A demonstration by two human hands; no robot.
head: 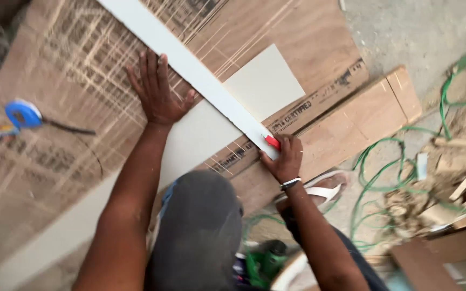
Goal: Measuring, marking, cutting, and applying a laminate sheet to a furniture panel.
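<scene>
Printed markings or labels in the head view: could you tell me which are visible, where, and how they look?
Stamped band: dark blurred print along the plywood sheet's edge, beside the right hand.
Faded block print: on plywood below the blue tape measure.
No packages, signs or screens.

The white strip (200, 75) runs out of frame at the top edge, so its far end is unseen. The right hand (284, 159) covers most of the red cutter (272, 141); its blade is probably hidden beneath the fingers. The blue tape measure (22, 114) is blurred, and the green cable (384, 167) leaves the frame at right.
</scene>
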